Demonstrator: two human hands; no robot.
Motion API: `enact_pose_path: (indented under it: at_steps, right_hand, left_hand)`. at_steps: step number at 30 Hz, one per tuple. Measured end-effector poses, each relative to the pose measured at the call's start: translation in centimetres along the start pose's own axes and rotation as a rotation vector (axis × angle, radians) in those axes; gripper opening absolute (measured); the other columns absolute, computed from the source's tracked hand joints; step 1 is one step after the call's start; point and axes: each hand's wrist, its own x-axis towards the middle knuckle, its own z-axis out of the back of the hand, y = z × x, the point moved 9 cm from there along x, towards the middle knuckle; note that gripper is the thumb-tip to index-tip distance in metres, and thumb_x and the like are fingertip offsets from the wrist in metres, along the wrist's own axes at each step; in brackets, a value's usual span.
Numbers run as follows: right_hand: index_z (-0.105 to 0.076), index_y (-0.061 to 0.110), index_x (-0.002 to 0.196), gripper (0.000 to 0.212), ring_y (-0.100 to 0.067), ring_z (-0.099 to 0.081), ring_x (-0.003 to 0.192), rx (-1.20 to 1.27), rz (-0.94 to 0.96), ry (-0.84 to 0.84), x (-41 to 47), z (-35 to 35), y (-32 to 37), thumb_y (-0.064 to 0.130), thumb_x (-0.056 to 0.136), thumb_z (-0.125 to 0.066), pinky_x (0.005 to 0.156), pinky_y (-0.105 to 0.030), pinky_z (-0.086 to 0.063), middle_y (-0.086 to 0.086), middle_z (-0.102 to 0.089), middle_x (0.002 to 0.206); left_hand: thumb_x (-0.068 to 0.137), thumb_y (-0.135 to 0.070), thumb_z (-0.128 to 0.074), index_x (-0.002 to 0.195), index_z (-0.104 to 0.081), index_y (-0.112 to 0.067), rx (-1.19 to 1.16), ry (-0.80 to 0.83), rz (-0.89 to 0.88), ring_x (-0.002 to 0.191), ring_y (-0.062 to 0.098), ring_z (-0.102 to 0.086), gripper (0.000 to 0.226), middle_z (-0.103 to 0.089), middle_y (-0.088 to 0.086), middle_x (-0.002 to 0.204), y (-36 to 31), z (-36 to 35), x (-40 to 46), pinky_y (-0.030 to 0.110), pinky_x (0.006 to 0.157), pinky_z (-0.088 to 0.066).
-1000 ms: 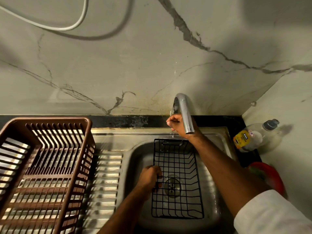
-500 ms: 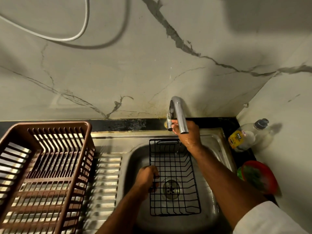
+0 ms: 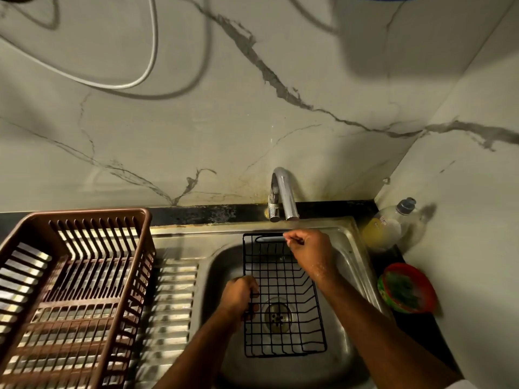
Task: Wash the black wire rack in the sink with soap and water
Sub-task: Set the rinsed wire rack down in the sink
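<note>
Right hand (image 3: 309,249) has left the tap (image 3: 283,192) and now grips the rack (image 3: 283,304) at 12 o'clock, left hand (image 3: 238,297) gripping its 9 o'clock side; tap step likely done, washing next.

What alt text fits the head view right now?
Seen from above, a black wire rack lies in a steel sink; the left hand grips its left edge, the right hand curls at its far end below the tap. A brown dish basket stands left.
</note>
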Motion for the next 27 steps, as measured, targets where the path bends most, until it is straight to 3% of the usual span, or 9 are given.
enact_pose_path:
  at_steps: [6,8,12,15,17,19,22,24,27]
  right_hand:
    - [-0.073,0.019,0.116,0.027,-0.008,-0.068,0.099,-0.137,0.063,-0.080,-6.2,2.8,0.3,0.016,0.089,-0.073,0.087,-0.023,-0.056,0.003,-0.074,0.110]
    - [-0.069,0.023,0.121,0.028,-0.007,-0.065,0.107,-0.119,0.008,0.031,-8.7,1.9,0.4,0.026,0.093,-0.070,0.089,-0.021,-0.054,0.007,-0.070,0.116]
    - [-0.063,0.026,0.128,0.034,-0.002,-0.065,0.102,0.039,-0.129,0.321,-12.1,-1.7,2.2,0.042,0.098,-0.059,0.086,-0.020,-0.055,0.011,-0.069,0.115]
    - [-0.064,0.026,0.125,0.028,-0.002,-0.067,0.099,0.174,-0.198,0.432,-13.2,-3.9,3.5,0.040,0.103,-0.051,0.089,-0.028,-0.057,0.009,-0.071,0.111]
    - [-0.060,0.028,0.127,0.025,-0.006,-0.068,0.100,0.221,-0.251,0.394,-13.3,-4.6,3.5,0.030,0.103,-0.052,0.089,-0.031,-0.058,0.007,-0.071,0.114]
    - [-0.060,0.027,0.118,0.020,-0.012,-0.073,0.088,0.273,-0.364,0.279,-13.3,-4.2,2.6,0.018,0.103,-0.051,0.078,-0.034,-0.063,0.003,-0.072,0.106]
    - [-0.065,0.017,0.106,0.021,-0.022,-0.075,0.070,0.455,-0.560,0.145,-13.7,-2.5,0.6,0.009,0.102,-0.046,0.065,-0.039,-0.063,-0.004,-0.077,0.089]
    - [-0.065,0.012,0.106,0.024,-0.027,-0.075,0.069,0.607,-0.661,0.125,-14.5,-1.8,-0.5,0.001,0.102,-0.043,0.057,-0.034,-0.060,-0.006,-0.078,0.088]
    - [-0.063,0.009,0.108,0.026,-0.024,-0.074,0.067,0.743,-0.747,0.122,-15.7,-1.2,-2.2,-0.003,0.104,-0.041,0.049,-0.027,-0.055,-0.011,-0.077,0.092]
  left_hand:
    - [0.096,-0.019,-0.051,0.104,-0.065,-0.005,-0.017,-0.008,-0.013,0.073,0.027,-0.059,0.021,-0.062,0.013,0.090,-0.2,0.5,-1.4,0.031,0.056,-0.044]
    - [0.098,-0.023,-0.051,0.099,-0.065,-0.008,-0.032,-0.022,-0.009,0.076,0.027,-0.059,0.020,-0.064,0.012,0.092,-0.5,0.5,-1.7,0.032,0.058,-0.045]
    - [0.096,-0.040,-0.062,0.112,-0.066,-0.014,0.001,-0.032,-0.080,0.096,0.028,-0.065,0.031,-0.068,0.013,0.111,-1.5,0.1,-2.4,0.034,0.067,-0.051]
    - [0.082,-0.055,-0.075,0.109,-0.072,-0.013,0.053,0.018,-0.156,0.096,0.026,-0.072,0.049,-0.075,0.009,0.103,-2.4,-0.5,-3.4,0.037,0.074,-0.057]
    - [0.075,-0.059,-0.081,0.115,-0.066,-0.013,0.037,0.025,-0.170,0.094,0.021,-0.073,0.062,-0.075,0.006,0.105,-2.5,-0.5,-3.9,0.032,0.071,-0.060]
    - [0.074,-0.063,-0.081,0.123,-0.058,-0.019,0.036,0.025,-0.197,0.098,0.021,-0.072,0.070,-0.071,0.004,0.112,-2.7,-0.4,-4.6,0.034,0.075,-0.063]
    - [0.085,-0.063,-0.069,0.119,-0.064,-0.023,-0.060,0.032,-0.253,0.096,0.022,-0.072,0.053,-0.073,0.005,0.110,-2.5,0.6,-5.2,0.035,0.077,-0.059]
    - [0.092,-0.056,-0.063,0.113,-0.067,-0.018,-0.144,-0.047,-0.277,0.085,0.021,-0.069,0.044,-0.075,0.012,0.106,-1.8,2.9,-4.9,0.035,0.071,-0.056]
    - [0.083,-0.068,-0.056,0.110,-0.067,-0.021,-0.066,-0.116,-0.221,0.094,0.022,-0.067,0.055,-0.073,0.011,0.110,0.7,5.7,-3.5,0.042,0.083,-0.055]
